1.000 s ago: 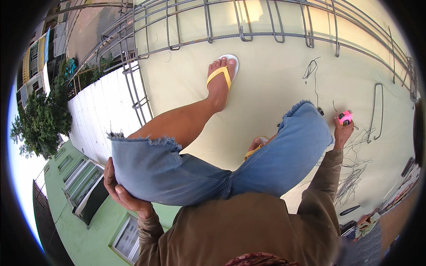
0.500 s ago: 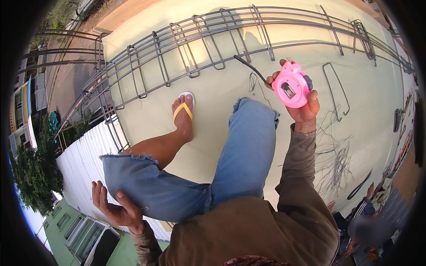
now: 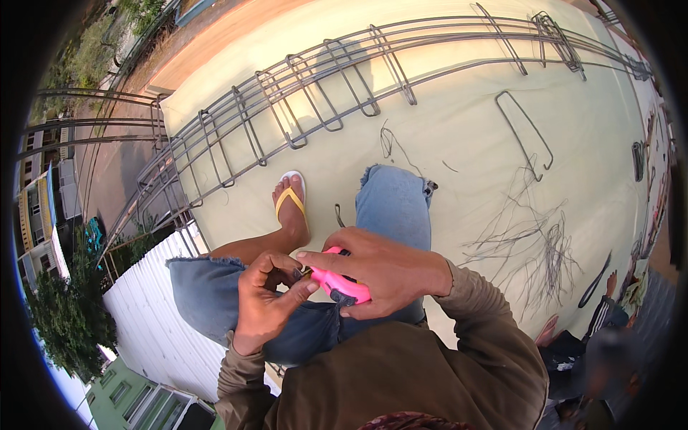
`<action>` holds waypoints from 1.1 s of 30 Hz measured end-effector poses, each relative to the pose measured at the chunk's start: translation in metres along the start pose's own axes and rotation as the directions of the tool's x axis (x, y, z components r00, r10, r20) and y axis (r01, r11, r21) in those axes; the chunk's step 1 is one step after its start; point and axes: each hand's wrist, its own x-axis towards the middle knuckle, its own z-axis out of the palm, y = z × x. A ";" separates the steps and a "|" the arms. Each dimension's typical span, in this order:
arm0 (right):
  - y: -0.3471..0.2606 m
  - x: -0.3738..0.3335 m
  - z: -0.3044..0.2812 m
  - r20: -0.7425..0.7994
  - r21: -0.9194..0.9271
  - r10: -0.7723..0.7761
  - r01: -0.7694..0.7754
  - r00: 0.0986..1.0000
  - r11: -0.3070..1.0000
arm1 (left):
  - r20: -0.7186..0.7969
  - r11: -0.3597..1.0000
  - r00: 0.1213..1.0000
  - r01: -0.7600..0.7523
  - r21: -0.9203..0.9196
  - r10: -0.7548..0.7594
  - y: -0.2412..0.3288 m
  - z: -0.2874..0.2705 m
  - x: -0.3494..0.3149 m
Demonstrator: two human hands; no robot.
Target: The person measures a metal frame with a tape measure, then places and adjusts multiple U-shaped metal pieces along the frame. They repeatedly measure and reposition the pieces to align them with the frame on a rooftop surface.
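Observation:
A pink tape measure is gripped in my right hand, held over my lap. My left hand meets it from the left, thumb and fingers pinched on the end of its blade. Only a short bit of the blade shows between the hands. Above my right knuckles the tip of a dark metal rod sticks out. The fingers hide the rest of that rod.
A long rebar cage with stirrups lies across the pale sheeted surface. To the right are a loose bent stirrup and a tangle of thin wire. Another person sits at lower right. A corrugated white roof lies lower left.
My right hand has brought the tape measure down and left to my lap. My left hand has come up from beside my leg and closed on the blade's end.

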 end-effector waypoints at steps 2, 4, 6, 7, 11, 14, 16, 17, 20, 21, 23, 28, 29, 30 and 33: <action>-0.002 -0.031 -0.015 -0.069 -0.097 0.136 -0.143 0.988 0.985 | -0.069 0.993 0.993 -0.098 -0.061 0.094 0.013 -0.009 0.002; 0.001 -0.065 -0.038 -0.199 -0.170 0.255 -0.290 0.946 0.942 | -0.218 0.986 0.971 -0.126 -0.113 0.099 0.036 -0.029 0.007; 0.009 -0.100 -0.054 -0.376 -0.158 0.365 -0.447 0.852 0.881 | -0.355 0.961 0.919 -0.237 -0.141 0.174 0.059 -0.052 0.021; 0.013 -0.117 -0.058 -0.456 -0.105 0.440 -0.538 0.774 0.837 | -0.349 0.939 0.906 -0.309 -0.151 0.241 0.067 -0.060 0.035; 0.046 -0.172 -0.062 -0.465 0.006 0.564 -0.635 0.682 0.773 | -0.357 0.952 0.919 -0.243 -0.186 0.165 0.076 -0.062 0.104; 0.094 -0.198 -0.073 -0.417 0.246 0.674 -0.638 0.610 0.730 | -0.317 0.979 0.927 -0.197 0.049 0.202 0.062 -0.054 0.105; 0.141 -0.200 -0.090 -0.329 0.460 0.768 -0.616 0.550 0.639 | -0.242 0.975 0.946 -0.200 0.095 0.217 0.056 -0.063 0.081; 0.163 -0.199 -0.093 -0.302 0.575 0.787 -0.556 0.537 0.600 | -0.199 0.969 0.951 -0.216 0.121 0.236 0.053 -0.069 0.064; 0.218 -0.189 -0.111 -0.241 0.746 0.822 -0.443 0.516 0.497 | -0.222 0.881 0.925 -0.189 0.433 0.308 0.042 -0.085 0.009; 0.232 -0.184 -0.117 -0.220 0.749 0.821 -0.448 0.526 0.488 | -0.239 0.803 0.904 -0.164 0.573 0.355 0.038 -0.088 -0.011; 0.256 -0.169 -0.128 -0.186 0.749 0.828 -0.469 0.529 0.468 | -0.318 0.733 0.908 0.019 0.680 0.272 0.030 -0.095 -0.046; 0.298 -0.135 -0.156 -0.063 0.771 0.851 -0.515 0.522 0.373 | -0.563 0.865 0.774 0.041 0.500 0.289 -0.028 -0.093 -0.078; 0.302 -0.131 -0.159 -0.081 0.765 0.869 -0.529 0.488 0.368 | -0.541 0.785 0.718 -0.013 0.620 0.439 -0.042 -0.088 -0.079; 0.306 -0.126 -0.163 -0.080 0.770 0.860 -0.517 0.504 0.375 | -0.585 0.804 0.681 -0.009 0.595 0.440 -0.049 -0.089 -0.081; 0.310 -0.116 -0.172 -0.051 0.781 0.851 -0.510 0.523 0.360 | -0.661 0.833 0.611 0.005 0.553 0.436 -0.062 -0.089 -0.085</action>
